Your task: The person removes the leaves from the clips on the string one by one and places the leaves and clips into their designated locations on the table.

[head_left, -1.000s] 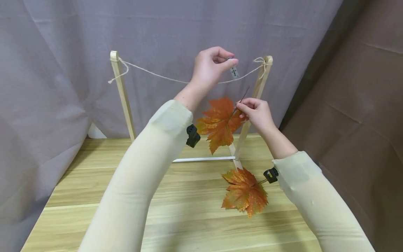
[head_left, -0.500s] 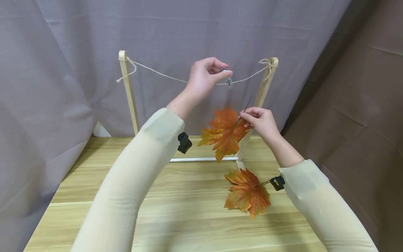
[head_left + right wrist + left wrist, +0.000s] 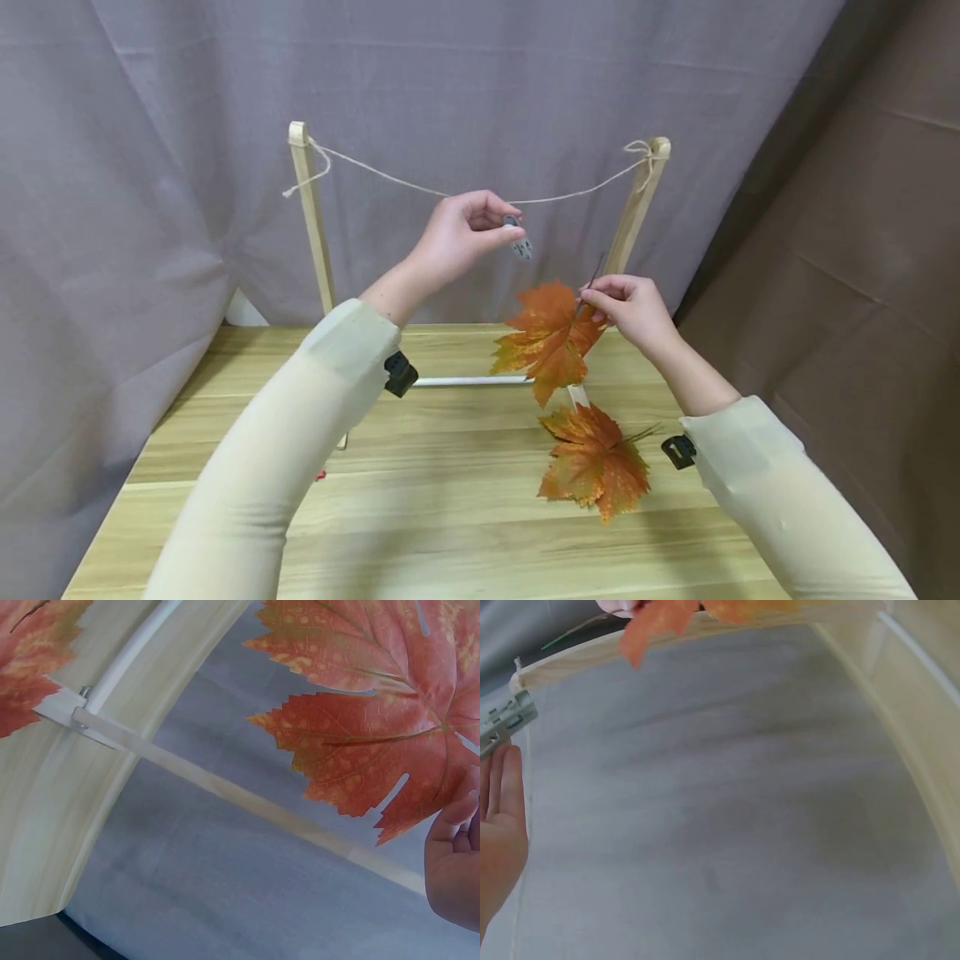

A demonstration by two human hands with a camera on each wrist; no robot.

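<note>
My left hand [image 3: 462,233] pinches a small grey clothespin [image 3: 521,247] between thumb and fingers, just below the string [image 3: 555,199]. The left wrist view shows the slotted clothespin [image 3: 508,721] at the fingertips. My right hand [image 3: 632,308] pinches the thin stem of an orange artificial maple leaf [image 3: 551,337], which hangs to the left of the fingers with the stem end pointing up. This leaf [image 3: 390,742] fills the upper right of the right wrist view. More orange maple leaves [image 3: 596,467] lie below on the table, their stems toward the right.
The string sags between two wooden posts, the left post [image 3: 311,217] and the right post [image 3: 637,208]. A white rod [image 3: 472,381] joins the frame low down. A small red object [image 3: 321,475] lies on the wooden table [image 3: 450,533] by the left sleeve. Grey curtain [image 3: 465,75] hangs behind.
My left hand has come down and leftward with the clothespin, from above the string to below it. My right hand has lowered a little and shifted right with the leaf.
</note>
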